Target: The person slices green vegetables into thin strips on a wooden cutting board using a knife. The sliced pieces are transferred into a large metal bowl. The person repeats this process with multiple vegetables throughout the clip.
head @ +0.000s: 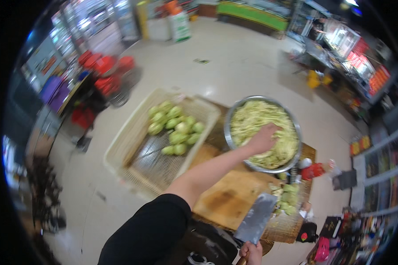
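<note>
My left hand (265,137) reaches over a steel bowl (230,132) heaped with pale green vegetable shreds (252,119). Its fingers touch the heap; blur hides whether they grip any. Low in the view, my right hand (251,253) is closed around the handle of a cleaver (256,217), whose broad blade lies over the near right edge of a wooden cutting board (225,195). Left of the board is a cream plastic crate (119,162) with several round green vegetables (179,136), which look like peeled kohlrabi. Green trimmings (289,198) lie right of the blade.
A worn work table (285,232) carries the board. Beyond the bowl's right side are a red package (311,171) and a small white round object (305,163). Stacked red items (106,69) stand on the tiled floor (215,66) at upper left. Cluttered shelves (361,228) line the right.
</note>
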The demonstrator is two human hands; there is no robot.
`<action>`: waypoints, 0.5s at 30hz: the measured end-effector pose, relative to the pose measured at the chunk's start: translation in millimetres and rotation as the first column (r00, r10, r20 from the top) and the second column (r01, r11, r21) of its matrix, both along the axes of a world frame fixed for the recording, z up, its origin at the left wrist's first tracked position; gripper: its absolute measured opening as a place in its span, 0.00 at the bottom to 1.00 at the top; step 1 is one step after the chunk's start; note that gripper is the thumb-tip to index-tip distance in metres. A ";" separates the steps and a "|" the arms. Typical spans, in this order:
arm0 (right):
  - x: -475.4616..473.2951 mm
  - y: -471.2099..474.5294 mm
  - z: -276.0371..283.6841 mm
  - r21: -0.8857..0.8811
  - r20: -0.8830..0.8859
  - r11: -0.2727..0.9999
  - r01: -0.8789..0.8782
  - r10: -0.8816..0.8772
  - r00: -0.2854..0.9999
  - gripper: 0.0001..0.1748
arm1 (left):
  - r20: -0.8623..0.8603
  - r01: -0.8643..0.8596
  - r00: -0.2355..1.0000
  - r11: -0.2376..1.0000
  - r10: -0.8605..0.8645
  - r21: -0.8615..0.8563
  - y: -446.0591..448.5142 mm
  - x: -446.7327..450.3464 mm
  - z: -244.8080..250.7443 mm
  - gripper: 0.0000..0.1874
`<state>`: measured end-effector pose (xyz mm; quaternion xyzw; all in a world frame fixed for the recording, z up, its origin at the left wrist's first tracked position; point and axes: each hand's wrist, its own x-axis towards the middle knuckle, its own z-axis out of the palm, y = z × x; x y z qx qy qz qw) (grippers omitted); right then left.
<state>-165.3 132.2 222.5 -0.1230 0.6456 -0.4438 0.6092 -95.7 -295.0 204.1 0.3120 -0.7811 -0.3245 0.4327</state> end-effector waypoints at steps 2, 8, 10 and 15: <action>-0.5 6.3 -3.4 0.061 -0.100 0.978 -0.201 0.207 0.973 0.05 | -0.003 0.004 1.000 0.981 -0.004 0.196 45.4 58.6 -17.2 0.14; 28.2 3.5 -82.2 0.146 -0.126 0.987 0.067 -0.049 0.991 0.04 | 0.228 -0.483 0.874 0.812 0.428 0.327 118.3 284.5 -93.5 0.12; 33.2 5.5 -94.7 0.180 -0.145 0.979 0.095 -0.069 0.987 0.03 | 0.395 -0.660 0.747 0.668 0.535 0.344 117.0 349.1 -116.9 0.14; 49.6 0.6 -114.4 0.193 -0.259 0.979 0.065 -0.013 0.966 0.03 | 0.518 -0.791 0.585 0.581 0.624 0.192 72.1 425.5 -146.0 0.17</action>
